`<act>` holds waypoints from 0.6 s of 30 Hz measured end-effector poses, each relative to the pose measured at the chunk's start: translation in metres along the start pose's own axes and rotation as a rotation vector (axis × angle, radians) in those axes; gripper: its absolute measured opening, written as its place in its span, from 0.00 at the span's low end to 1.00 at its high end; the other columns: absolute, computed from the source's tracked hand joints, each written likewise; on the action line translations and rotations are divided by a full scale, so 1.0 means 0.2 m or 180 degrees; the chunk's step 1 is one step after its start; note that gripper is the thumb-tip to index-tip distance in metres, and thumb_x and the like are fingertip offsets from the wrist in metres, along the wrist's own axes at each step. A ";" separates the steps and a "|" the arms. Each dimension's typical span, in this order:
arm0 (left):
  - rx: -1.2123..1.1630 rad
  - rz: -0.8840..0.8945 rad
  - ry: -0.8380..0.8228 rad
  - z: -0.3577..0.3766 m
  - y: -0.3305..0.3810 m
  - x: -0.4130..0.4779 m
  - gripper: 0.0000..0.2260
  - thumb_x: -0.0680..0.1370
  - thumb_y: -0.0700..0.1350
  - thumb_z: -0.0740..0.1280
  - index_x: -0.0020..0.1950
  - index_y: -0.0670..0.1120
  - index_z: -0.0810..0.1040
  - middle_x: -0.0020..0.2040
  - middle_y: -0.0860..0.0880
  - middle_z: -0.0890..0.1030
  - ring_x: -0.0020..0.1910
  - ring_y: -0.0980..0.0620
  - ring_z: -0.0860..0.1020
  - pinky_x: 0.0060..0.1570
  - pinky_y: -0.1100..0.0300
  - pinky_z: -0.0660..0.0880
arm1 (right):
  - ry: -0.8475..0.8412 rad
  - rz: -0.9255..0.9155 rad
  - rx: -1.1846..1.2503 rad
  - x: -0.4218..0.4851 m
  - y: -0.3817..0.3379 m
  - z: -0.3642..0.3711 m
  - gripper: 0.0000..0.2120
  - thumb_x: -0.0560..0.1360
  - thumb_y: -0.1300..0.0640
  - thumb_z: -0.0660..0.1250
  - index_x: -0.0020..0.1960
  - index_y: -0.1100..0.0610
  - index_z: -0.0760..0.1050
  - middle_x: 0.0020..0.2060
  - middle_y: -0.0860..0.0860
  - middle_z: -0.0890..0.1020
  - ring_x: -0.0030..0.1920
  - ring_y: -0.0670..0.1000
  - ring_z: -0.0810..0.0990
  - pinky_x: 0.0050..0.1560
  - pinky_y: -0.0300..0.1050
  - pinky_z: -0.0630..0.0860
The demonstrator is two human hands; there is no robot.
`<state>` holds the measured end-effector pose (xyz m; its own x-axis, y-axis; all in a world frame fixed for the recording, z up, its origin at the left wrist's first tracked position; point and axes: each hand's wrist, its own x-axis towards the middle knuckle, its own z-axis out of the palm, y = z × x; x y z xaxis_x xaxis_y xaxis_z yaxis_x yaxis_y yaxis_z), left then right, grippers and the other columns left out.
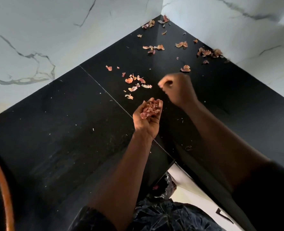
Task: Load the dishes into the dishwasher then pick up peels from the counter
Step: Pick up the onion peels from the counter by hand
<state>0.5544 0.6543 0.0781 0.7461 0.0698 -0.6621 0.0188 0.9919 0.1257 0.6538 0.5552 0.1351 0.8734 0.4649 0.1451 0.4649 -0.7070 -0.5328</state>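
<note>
The left hand (146,119) is cupped palm-up over the black counter (54,130), fingers curled round a heap of onion peels (150,108). Best to keep it level, close beside the loose peels (134,82). The right hand (178,89) is blurred, fingers bunched; whether they pinch a flake I cannot tell. The scatter trails towards the back corner, flakes facing every way

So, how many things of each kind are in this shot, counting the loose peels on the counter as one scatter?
Hands: 2, left hand and right hand
Marble walls: 2, left wall and right wall
Counter: 1
Handful of peels in the left hand: 1
Scatter of loose peels on the counter: 1
Total: 7
</note>
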 end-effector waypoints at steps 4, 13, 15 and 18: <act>-0.0056 0.0099 -0.0066 -0.01 0.04 0.00 0.14 0.82 0.44 0.63 0.54 0.33 0.80 0.51 0.35 0.83 0.53 0.40 0.83 0.53 0.51 0.83 | -0.0578 0.0785 -0.0613 0.26 0.25 0.06 0.22 0.79 0.60 0.68 0.72 0.58 0.70 0.66 0.58 0.76 0.66 0.56 0.76 0.61 0.47 0.73; -0.0201 0.0266 0.0014 -0.07 0.01 -0.04 0.15 0.83 0.45 0.61 0.54 0.33 0.79 0.47 0.35 0.83 0.49 0.40 0.83 0.52 0.51 0.83 | -0.0519 -0.0208 -0.1218 0.00 0.31 0.25 0.08 0.78 0.62 0.67 0.56 0.58 0.80 0.53 0.54 0.78 0.52 0.53 0.79 0.51 0.48 0.80; -0.0209 0.0289 0.0057 -0.06 0.00 -0.04 0.15 0.83 0.45 0.61 0.55 0.33 0.79 0.46 0.36 0.83 0.49 0.40 0.83 0.53 0.51 0.83 | -0.0512 -0.0193 -0.0877 -0.07 0.31 0.24 0.06 0.77 0.62 0.69 0.54 0.56 0.81 0.50 0.52 0.80 0.50 0.50 0.81 0.50 0.46 0.80; -0.0215 0.0282 0.0078 -0.05 -0.01 -0.03 0.15 0.83 0.45 0.61 0.56 0.34 0.79 0.48 0.35 0.83 0.51 0.39 0.83 0.55 0.50 0.82 | -0.0201 -0.0021 -0.0214 -0.12 0.25 0.16 0.07 0.77 0.62 0.71 0.54 0.57 0.83 0.51 0.52 0.84 0.48 0.47 0.83 0.51 0.43 0.80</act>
<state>0.5432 0.6521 0.0749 0.7263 0.1591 -0.6687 -0.0920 0.9866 0.1349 0.6517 0.5255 0.0783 0.8603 0.5010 0.0944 0.4813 -0.7370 -0.4745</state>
